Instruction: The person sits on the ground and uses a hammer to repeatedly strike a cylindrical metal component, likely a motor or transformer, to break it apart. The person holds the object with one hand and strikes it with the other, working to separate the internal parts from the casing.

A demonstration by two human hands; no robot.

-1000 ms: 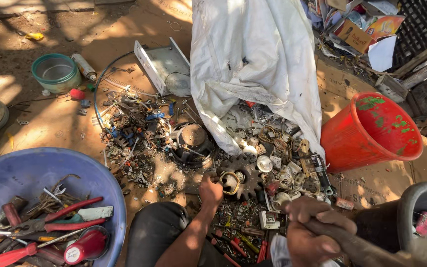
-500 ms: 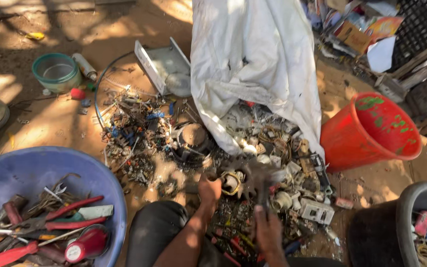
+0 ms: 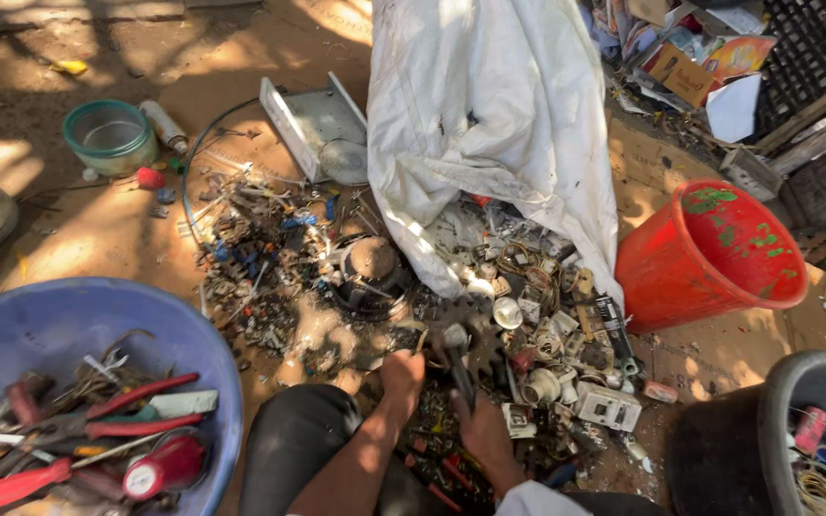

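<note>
My left hand rests on the edge of a scrap pile of small metal parts, its fingers pressed on a piece beside a dark toothed gear. Just to its right, my right hand is closed around the handle of a hammer, whose head lies down on the scrap next to the gear. What exactly the left fingers pin is hidden in shadow. My knee in dark trousers sits below the hands.
A white sack spills sockets and fittings onto the dirt. A red bucket lies tilted at right, a dark tub at lower right. A blue basin holds pliers and tools. A green bowl and metal tray sit behind.
My right hand, raised at lower right with the hammer a second ago, has swung down to the pile beside the left hand. The left hand stayed in place.
</note>
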